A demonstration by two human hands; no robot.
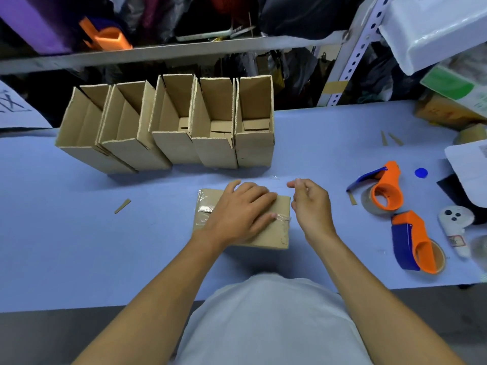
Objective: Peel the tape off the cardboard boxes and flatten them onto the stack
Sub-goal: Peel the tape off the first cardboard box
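**While the left hand pins the box, the right draws off a strip of clear tape**

Because the taped cardboard box [274, 227] lies flat on the blue table [79, 233] just in front of the person, the left hand [243, 212] can hold it down from above: its fingers are spread and laid straight across the top face, the fingertips near the right edge where a band of clear tape [283, 219] crosses. The right hand [311, 204] hovers just off the box's right side, thumb and forefinger brought together as if pinching; a faint glint of film [275, 177] above suggests a lifted strip, though whether the fingers truly grip it cannot be told for certain.

The step in hand looks to be peeling, with flattening still to come. More tape shows at the box's left end [204, 209], so the next move likely calls for a steady pull away from the box, then the same on that end.

Behind, five open cardboard boxes [171, 127] stand in a row. Two orange tape dispensers [387, 191] lie to the right.
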